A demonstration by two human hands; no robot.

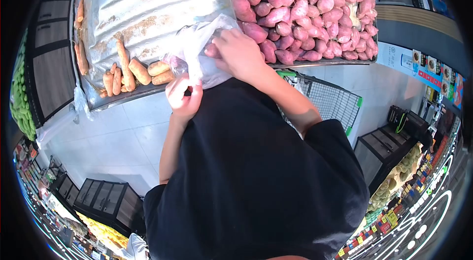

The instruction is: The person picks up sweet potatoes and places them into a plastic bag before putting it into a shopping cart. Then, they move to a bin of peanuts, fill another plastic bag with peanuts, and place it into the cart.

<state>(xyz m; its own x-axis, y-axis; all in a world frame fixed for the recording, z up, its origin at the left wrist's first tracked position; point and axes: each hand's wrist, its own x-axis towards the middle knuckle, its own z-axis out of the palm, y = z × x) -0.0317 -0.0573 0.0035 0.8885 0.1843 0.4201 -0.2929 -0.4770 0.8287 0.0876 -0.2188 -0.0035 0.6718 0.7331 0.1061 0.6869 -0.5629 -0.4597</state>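
A thin clear plastic bag hangs over the front edge of the produce stand. My left hand pinches the bag's rim, fingers closed. At the bag's mouth, my right hand is wrapped round a purple-skinned sweet potato, partly covered by my fingers. Something reddish shows through the plastic near my left hand, too blurred to name. To the right lies a large heap of sweet potatoes. Several carrots lie left of the bag on the metal tray.
A wire shopping cart with green corners stands below the stand at my right. Dark cabinets are at the left, beside green produce. More dark cabinets stand behind me on the tiled floor.
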